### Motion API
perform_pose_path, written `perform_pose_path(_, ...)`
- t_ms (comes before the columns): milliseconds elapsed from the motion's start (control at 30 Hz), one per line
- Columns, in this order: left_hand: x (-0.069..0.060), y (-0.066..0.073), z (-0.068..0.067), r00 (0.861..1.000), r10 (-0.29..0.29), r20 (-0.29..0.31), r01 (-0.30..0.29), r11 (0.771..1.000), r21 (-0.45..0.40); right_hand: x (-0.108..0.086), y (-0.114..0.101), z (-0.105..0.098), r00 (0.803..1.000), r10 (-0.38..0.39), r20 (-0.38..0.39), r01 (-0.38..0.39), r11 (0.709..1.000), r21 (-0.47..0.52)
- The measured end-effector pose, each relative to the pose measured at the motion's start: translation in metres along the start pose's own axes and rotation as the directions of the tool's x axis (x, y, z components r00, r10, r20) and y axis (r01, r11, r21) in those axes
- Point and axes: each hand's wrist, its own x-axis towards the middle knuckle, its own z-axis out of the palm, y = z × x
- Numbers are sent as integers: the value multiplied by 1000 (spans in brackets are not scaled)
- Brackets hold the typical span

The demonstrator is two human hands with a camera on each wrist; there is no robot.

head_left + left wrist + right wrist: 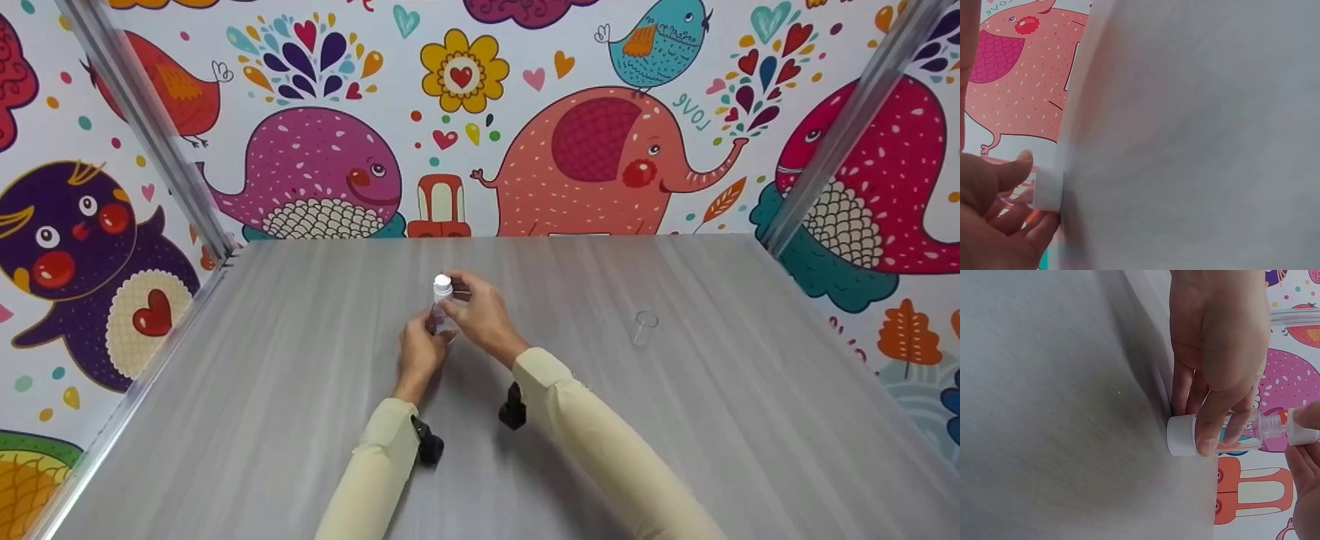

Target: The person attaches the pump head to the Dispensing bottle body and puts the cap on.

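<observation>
A clear bottle (1247,433) with a white base (1182,435) is upright between the hands, its base near the table. My left hand (421,349) grips the lower body, its thumb and fingers around it; in the right wrist view this hand (1221,343) comes in from the top. My right hand (484,315) pinches the white top piece (1300,427), seen at the right edge of that view. The white piece stands off the threaded neck (1269,427), a thin stem between them. In the left wrist view the base (1049,189) shows beyond my left fingers.
A small clear cup-like cap (645,328) is on the grey table (712,420), to the right of the hands. Metal posts (161,142) rise at the table's far corners. A wall with printed cartoon animals (592,172) stands behind the table.
</observation>
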Motion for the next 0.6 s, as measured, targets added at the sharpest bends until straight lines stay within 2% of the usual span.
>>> perform_pose_path(167,0,0,-2,1000,-26,16,26,1000,5,1,0,0,1000,1,9,-1,1000,1)
perform_pose_path(433,0,1,-2,1000,-24,17,23,1000,11,1,1,1,999,5,33,-5,1000,7)
perform_pose_path(600,1,-2,0,1000,31,-1,-31,1000,0,0,2,4,999,6,34,-6,1000,-18)
